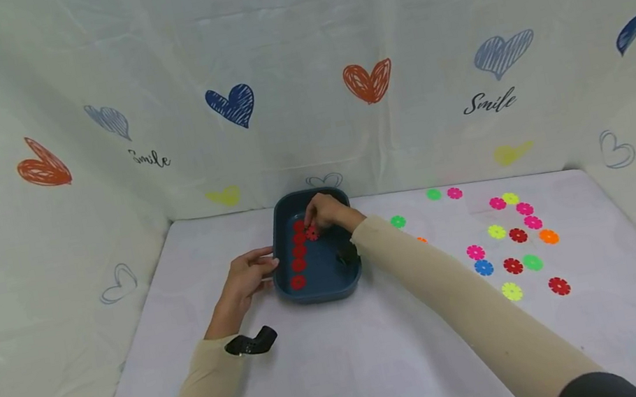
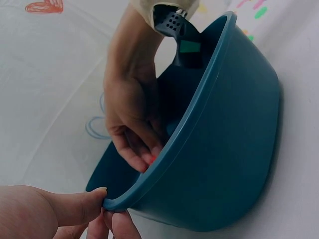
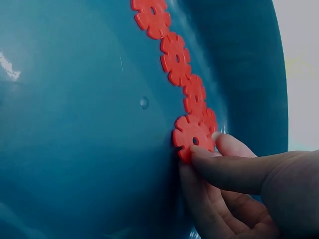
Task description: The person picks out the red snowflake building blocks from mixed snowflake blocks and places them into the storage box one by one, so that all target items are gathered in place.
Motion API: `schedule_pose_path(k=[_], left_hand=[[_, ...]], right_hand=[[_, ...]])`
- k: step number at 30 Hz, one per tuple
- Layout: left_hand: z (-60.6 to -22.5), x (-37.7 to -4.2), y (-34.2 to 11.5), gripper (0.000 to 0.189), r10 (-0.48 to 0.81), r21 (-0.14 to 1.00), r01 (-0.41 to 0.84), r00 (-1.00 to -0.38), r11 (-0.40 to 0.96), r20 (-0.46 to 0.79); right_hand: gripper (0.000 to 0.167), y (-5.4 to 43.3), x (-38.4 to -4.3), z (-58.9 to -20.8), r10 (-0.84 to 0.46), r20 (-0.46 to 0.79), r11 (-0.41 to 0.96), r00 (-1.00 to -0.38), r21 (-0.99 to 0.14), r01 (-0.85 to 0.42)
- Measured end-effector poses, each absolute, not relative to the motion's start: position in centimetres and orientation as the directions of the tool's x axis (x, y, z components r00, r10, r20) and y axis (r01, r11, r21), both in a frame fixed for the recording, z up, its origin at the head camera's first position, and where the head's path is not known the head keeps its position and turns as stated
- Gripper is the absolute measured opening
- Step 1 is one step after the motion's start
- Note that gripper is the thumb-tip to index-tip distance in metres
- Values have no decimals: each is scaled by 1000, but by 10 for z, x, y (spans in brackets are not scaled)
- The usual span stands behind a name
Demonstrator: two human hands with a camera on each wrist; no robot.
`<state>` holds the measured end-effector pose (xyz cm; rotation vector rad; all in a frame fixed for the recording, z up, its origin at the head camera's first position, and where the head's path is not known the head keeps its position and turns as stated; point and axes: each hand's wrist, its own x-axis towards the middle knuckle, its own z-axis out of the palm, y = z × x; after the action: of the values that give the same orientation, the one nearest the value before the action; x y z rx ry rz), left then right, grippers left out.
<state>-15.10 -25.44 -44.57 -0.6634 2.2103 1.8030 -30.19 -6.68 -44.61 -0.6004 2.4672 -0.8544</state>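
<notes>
A dark blue-green plastic tub [image 1: 326, 279] stands at the back of the table. Its left rim is pinched between the thumb and fingers of my left hand [image 1: 245, 279], seen closely in the left wrist view. My right hand [image 1: 328, 212] reaches inside and pinches a red notched plastic disc [image 3: 185, 130] between thumb and fingers. Along the tub's left side, several more red discs [image 1: 299, 265] lie in a line on the bottom. The held disc partly overlaps one at the end of that line, which my fingers partly hide.
Loose notched discs in yellow, pink [image 1: 476, 252], green, orange, blue [image 1: 484, 268] and dark red lie scattered on the right of the white table [image 1: 348, 370]. A white backdrop cloth [image 1: 289, 33] printed with hearts rises behind and on both sides.
</notes>
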Motion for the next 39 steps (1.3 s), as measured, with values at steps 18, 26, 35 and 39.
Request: schedule_pose_path(k=[18, 26, 35, 39], left_hand=[[-442, -157, -244, 46, -187, 874, -458, -884, 160, -429], [-445, -155, -247, 47, -174, 888, -436, -895, 149, -410], [-445, -150, -252, 49, -168, 884, -437, -896, 167, -412], [-444, -149, -255, 50, -172, 880, -441, -894, 176, -413]], right_hand=[[17, -53, -305, -445, -536, -194, 696, -822, -653, -299], [24, -42, -302, -425, -611, -157, 610, -776, -719, -334], [27, -14, -292, -405, -678, -163, 503, -717, -814, -290], [29, 0, -287, -402, -672, -177, 501, -719, -824, -265]])
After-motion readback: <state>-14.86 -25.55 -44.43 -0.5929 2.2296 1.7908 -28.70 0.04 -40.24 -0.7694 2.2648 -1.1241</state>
